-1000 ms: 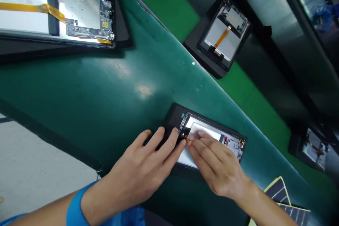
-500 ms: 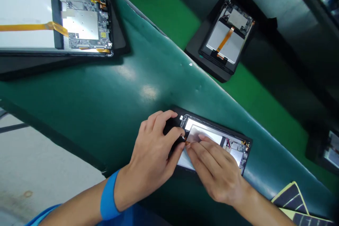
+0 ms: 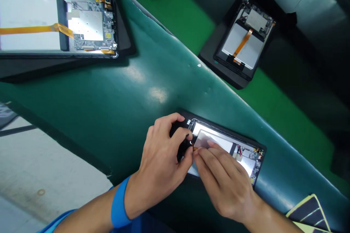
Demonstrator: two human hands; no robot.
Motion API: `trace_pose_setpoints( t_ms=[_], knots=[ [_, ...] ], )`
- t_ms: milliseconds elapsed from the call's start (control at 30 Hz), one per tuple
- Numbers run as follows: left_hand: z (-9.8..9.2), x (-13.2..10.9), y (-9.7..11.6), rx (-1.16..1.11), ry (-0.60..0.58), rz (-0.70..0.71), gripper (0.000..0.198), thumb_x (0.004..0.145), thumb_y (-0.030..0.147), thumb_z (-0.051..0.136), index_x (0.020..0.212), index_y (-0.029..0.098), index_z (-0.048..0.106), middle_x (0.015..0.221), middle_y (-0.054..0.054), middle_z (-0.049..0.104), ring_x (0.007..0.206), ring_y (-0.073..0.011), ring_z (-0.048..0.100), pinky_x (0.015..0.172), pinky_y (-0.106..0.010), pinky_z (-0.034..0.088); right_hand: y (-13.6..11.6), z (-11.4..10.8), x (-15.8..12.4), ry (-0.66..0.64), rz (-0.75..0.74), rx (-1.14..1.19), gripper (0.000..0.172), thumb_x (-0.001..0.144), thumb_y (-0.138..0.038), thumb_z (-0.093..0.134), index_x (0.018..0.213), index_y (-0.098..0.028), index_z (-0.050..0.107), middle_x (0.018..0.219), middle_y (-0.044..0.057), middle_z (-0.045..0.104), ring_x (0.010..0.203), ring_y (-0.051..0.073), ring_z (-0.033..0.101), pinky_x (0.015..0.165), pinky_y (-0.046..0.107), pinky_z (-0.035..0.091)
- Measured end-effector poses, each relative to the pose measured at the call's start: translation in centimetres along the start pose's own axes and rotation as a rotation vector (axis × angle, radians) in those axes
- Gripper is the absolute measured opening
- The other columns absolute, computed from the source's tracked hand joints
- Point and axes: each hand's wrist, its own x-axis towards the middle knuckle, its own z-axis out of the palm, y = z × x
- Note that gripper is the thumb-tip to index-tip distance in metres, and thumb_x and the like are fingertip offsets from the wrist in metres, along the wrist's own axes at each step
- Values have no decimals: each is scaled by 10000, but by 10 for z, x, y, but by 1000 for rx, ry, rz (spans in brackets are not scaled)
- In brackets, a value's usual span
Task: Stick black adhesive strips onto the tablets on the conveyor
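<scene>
An open tablet [image 3: 210,135] with its battery and circuit board exposed lies on a dark pad on the green mat. My left hand [image 3: 164,153] is over its left end, with thumb and index finger curled together at the inner edge. A small dark piece shows at the index fingertip; its kind is unclear. My right hand [image 3: 225,178] rests across the battery, its fingertips pinched on the end of an orange flex cable [image 3: 195,148]. The fingers hide most of the cable. Both hands' fingertips nearly meet there.
Another open tablet [image 3: 30,42] lies on a dark pad at upper left. Beyond the mat's raised edge [image 3: 216,76], a further open tablet [image 3: 242,49] sits on a green strip [image 3: 186,7]. Black pieces on yellow-edged sheets [image 3: 310,211] lie at lower right.
Both hands keep nearly the same grip at the tablet's left end. The tablet on the green strip has shifted right, and one at the far right has left view. The view moved slightly.
</scene>
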Motion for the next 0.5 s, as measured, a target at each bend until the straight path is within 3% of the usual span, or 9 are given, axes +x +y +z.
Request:
trace_pose_setpoints(
  t_ms=[267, 367, 500],
  knots=[
    [-7, -15, -15, -89, -27, 102, 149, 947, 90, 573, 1022, 212, 611, 1442, -96, 523, 1312, -265, 513, 1038, -468, 455, 0, 1, -1, 24, 19, 53, 283, 954, -34, 453, 1036, 4, 722, 986, 159, 736, 948, 272, 687, 980, 437, 595],
    [-8, -22, -21, -26, -29, 216, 206, 942, 69, 584, 1096, 195, 636, 1459, -138, 529, 1391, -319, 475, 1054, -493, 469, -1, -1, 1, 12, 33, 46, 271, 949, -19, 463, 1037, -2, 719, 984, 149, 738, 950, 265, 683, 984, 425, 594],
    [-6, -28, -27, 147, -18, 405, 298, 940, 73, 574, 1215, 159, 649, 1445, -195, 550, 1416, -418, 440, 964, -525, 527, -3, -4, 5, -3, 43, 36, 272, 951, -11, 457, 1035, -4, 715, 974, 145, 734, 924, 252, 679, 972, 413, 599]
  ],
)
